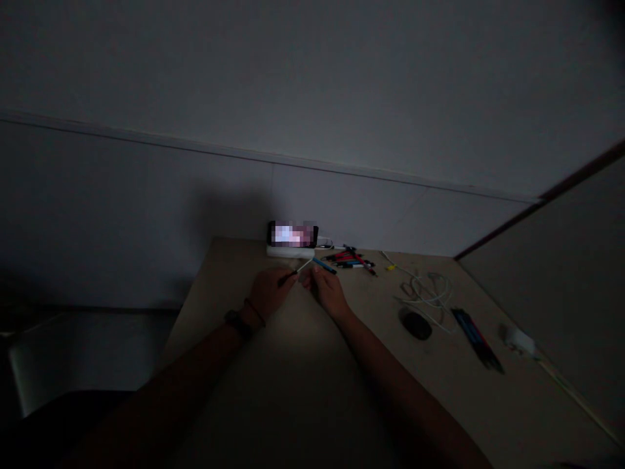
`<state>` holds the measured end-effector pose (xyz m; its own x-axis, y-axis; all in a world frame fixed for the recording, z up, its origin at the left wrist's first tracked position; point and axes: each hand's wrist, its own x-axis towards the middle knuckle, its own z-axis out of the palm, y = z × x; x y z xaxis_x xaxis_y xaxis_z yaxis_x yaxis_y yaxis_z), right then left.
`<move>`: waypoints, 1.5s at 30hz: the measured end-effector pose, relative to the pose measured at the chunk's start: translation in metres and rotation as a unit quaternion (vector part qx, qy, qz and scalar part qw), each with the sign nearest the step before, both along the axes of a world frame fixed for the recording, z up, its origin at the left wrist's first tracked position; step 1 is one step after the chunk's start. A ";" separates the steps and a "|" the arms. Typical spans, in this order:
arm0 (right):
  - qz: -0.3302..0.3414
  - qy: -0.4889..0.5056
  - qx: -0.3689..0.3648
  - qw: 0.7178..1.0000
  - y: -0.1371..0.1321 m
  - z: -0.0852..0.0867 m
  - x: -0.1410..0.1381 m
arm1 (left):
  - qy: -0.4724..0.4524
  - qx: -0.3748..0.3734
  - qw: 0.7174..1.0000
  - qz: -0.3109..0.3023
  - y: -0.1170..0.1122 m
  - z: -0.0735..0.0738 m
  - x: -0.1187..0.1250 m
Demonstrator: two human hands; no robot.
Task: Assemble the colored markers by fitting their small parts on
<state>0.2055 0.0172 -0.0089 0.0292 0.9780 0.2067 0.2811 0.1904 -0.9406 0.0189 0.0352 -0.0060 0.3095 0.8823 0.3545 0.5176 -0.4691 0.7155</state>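
Note:
In the dim head view, my left hand [273,288] is closed round a slim pen [303,266] with a dark end and a white shaft. The pen slants up to the right. My right hand [329,292] is just beside it, fingers pinched together close to the left fingertips. What those fingers hold, if anything, is too dark to make out. Right behind the right hand is a blue pen [324,265] with a dark end; I cannot tell whether the hand touches it. Several red, black and blue pens [349,258] lie in a loose pile farther right.
A phone [293,234] with a lit screen leans on a white block [290,252] by the wall. On the table [288,365], to the right, are a coiled white cable [430,293], a dark mouse [415,324], a bundle of pens [477,340] and a white plug [519,341].

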 end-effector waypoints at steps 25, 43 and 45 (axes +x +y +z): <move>-0.223 -0.361 0.079 0.902 0.006 -0.001 0.028 | -0.051 -0.032 0.998 0.008 -0.001 0.004 -0.002; -0.210 -0.374 0.081 0.900 0.009 -0.018 0.035 | -0.084 -0.011 0.996 0.030 0.005 0.004 -0.009; -0.215 -0.361 0.088 0.903 0.009 -0.018 0.035 | -0.077 -0.011 0.996 0.031 0.007 0.004 -0.011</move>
<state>0.2407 0.0260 -0.0271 0.1931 0.8582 0.4756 0.8930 0.0470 -0.4476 0.0083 0.0423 -0.0022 0.1971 0.9059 0.3748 0.4281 -0.4235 0.7984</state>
